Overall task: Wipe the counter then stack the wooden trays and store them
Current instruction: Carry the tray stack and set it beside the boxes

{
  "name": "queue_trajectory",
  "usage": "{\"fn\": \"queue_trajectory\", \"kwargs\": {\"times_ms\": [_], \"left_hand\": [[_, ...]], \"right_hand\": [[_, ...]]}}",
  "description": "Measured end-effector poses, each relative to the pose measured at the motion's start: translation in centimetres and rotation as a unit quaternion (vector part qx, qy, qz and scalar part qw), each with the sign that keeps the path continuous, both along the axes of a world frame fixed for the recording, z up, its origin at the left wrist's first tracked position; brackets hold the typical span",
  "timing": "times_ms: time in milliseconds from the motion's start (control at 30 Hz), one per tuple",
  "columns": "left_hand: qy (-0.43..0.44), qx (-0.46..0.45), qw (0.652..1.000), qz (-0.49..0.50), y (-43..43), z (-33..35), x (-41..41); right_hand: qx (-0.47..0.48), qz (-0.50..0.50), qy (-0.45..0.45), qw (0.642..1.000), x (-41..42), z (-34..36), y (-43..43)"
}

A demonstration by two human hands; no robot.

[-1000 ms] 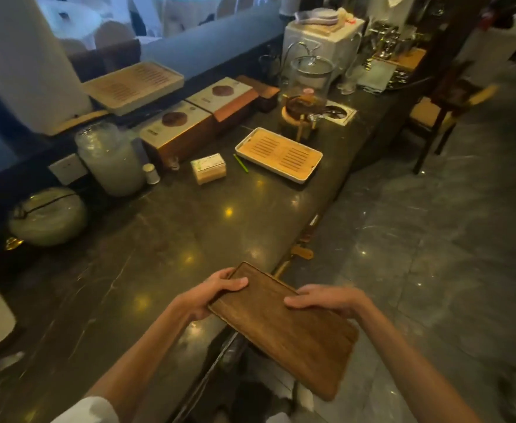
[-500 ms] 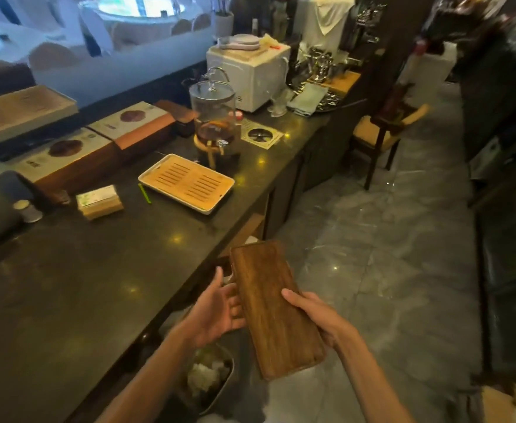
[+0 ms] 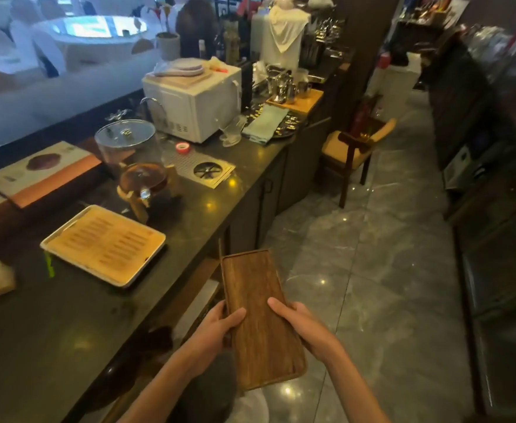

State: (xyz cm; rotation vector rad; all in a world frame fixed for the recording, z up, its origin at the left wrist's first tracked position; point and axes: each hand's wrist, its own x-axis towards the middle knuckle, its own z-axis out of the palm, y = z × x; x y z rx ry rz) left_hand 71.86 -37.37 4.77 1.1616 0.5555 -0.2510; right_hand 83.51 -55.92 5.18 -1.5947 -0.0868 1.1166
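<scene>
A long dark wooden tray (image 3: 258,303) is held in the air beside the counter's front edge, its length pointing away from me. My left hand (image 3: 217,328) grips its left edge, thumb on top. On the right edge, my right hand (image 3: 301,323) holds it with the thumb across the top face. A second tray, light bamboo with slats in a white frame (image 3: 104,244), lies flat on the dark stone counter (image 3: 67,325) to the left.
A glass tea dispenser (image 3: 136,166) on a wooden stand stands behind the bamboo tray. A white microwave (image 3: 195,102), a folded cloth (image 3: 265,123) and metal jugs (image 3: 284,87) sit farther along. A wooden chair (image 3: 353,151) stands on the grey tiled floor at right. Open shelves lie under the counter.
The tray has swung from lying across the counter edge to pointing forward beside it. My left hand went from an open touch to a grip on the tray's edge. The view turned right.
</scene>
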Motion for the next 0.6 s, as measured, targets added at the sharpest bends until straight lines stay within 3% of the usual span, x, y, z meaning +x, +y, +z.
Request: {"fn": "queue_trajectory", "kwargs": {"times_ms": [367, 600], "left_hand": [[-0.001, 0.001, 0.998, 0.067, 4.4, 1.7, 20.2], [0.012, -0.006, 0.992, 0.129, 7.8, 0.7, 29.0]], "right_hand": [[0.01, 0.013, 0.02, 1.0, 21.9, 2.7, 4.4], [-0.023, 0.149, -0.04, 0.988, 33.9, 2.4, 9.5]]}}
